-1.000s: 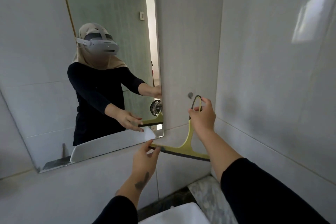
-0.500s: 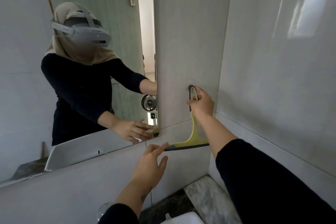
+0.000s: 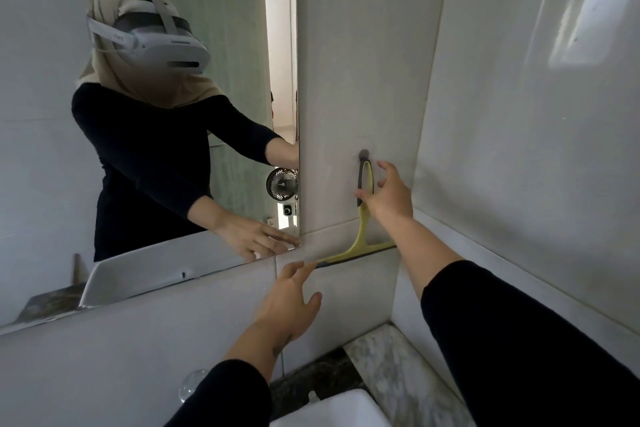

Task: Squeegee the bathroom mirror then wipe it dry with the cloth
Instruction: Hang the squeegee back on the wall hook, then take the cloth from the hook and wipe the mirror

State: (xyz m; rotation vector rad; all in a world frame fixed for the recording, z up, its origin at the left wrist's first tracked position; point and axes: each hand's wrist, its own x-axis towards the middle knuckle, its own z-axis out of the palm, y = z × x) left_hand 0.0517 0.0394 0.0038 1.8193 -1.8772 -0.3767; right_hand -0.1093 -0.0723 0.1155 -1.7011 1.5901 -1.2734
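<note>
Yellow-green squeegee (image 3: 363, 218) hangs by its dark handle loop from a wall hook (image 3: 364, 153), right of the mirror (image 3: 214, 163). The right hand (image 3: 388, 196), fingers spread, touches its handle; the left hand (image 3: 287, 302) hovers open near the blade tip. No writing is legible.

Squeegee (image 3: 364, 218) hangs from wall hook (image 3: 363, 153) right of mirror (image 3: 173, 149), right hand (image 3: 389, 198) beside its handle, left hand (image 3: 285, 302) below its blade, sink (image 3: 332, 409) underneath.
</note>
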